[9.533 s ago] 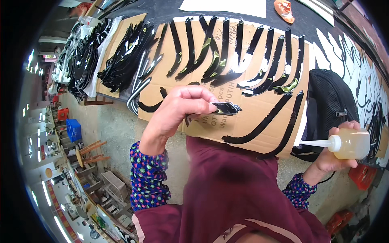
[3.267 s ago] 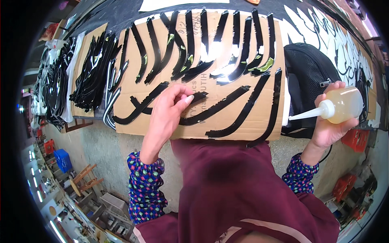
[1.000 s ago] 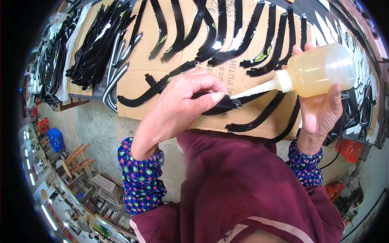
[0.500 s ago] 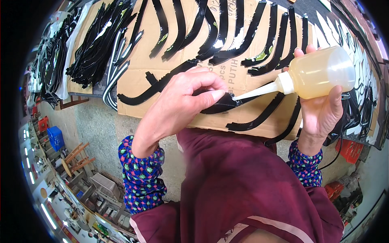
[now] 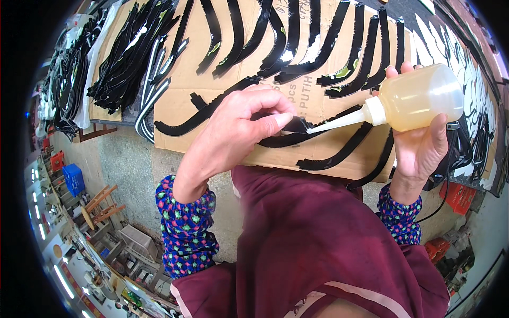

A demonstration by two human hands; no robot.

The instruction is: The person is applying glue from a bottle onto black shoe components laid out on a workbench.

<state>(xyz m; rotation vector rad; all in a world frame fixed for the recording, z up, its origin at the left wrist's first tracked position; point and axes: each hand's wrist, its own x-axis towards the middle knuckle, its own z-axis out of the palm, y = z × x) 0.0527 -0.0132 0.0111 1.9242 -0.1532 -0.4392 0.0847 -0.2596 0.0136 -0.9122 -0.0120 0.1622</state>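
My left hand (image 5: 230,130) is closed, with thumb and fingers pinching the end of a black strip (image 5: 298,125) and holding it up off the cardboard. My right hand (image 5: 415,156) wraps round a squeeze bottle (image 5: 427,100) that lies tilted on its side and holds a pale yellow liquid. The bottle's long white nozzle (image 5: 339,121) points left, and its tip is at the edge of the pinched strip; I cannot tell whether liquid is coming out. Another curved black strip (image 5: 286,142) runs just beneath.
Several curved black strips (image 5: 313,61) are spread over the cardboard sheet (image 5: 177,100), some with shiny patches. A heap of black strips (image 5: 130,58) lies at the left, near white-edged strips (image 5: 151,98). White pointed pieces (image 5: 450,58) line the right. A blue crate (image 5: 73,179) stands on the floor.
The pinched strip has turned up and away from the strip beneath, which now shows more. The nozzle tip has shifted slightly right and down. Both hands keep their hold.
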